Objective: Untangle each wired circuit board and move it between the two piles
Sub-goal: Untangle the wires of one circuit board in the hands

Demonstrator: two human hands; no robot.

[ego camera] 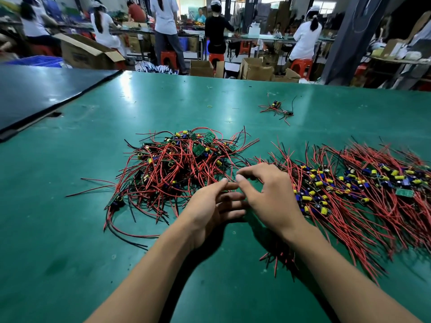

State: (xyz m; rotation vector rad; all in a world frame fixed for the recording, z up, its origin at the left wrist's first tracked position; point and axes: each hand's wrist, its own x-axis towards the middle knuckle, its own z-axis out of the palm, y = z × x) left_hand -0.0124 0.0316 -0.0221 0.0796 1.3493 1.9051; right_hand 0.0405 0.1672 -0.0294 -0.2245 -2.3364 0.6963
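A tangled pile of small green circuit boards, each trailing red and black wires, lies on the surface just ahead and to the left of the hands. Its wires loop every way, so the heap has no single direction. To the right lies a second, combed pile. There the boards, with their yellow and blue parts, form a band running left to right, and the wires fan out toward and away from the viewer.

Both hands hover in the gap between the piles, close together, thumbs nearly touching. The left hand reaches toward the near edge of the tangle with its fingers loosely extended, and it appears to hold nothing. The right hand curls its fingers down over the near-left edge of the combed pile. Blur hides whether it pinches a wire. The left hand is nearer the tangle, so the next board probably lies ahead and left of it.

The surface is a wide green mat. Farther back on it, well apart from both piles, sit a few stray boards and a small yellow rubber band. A dark panel overlaps the far left corner.

Beyond is a workshop. There are open cardboard boxes, red stools, and workers in white coats facing away at long benches.
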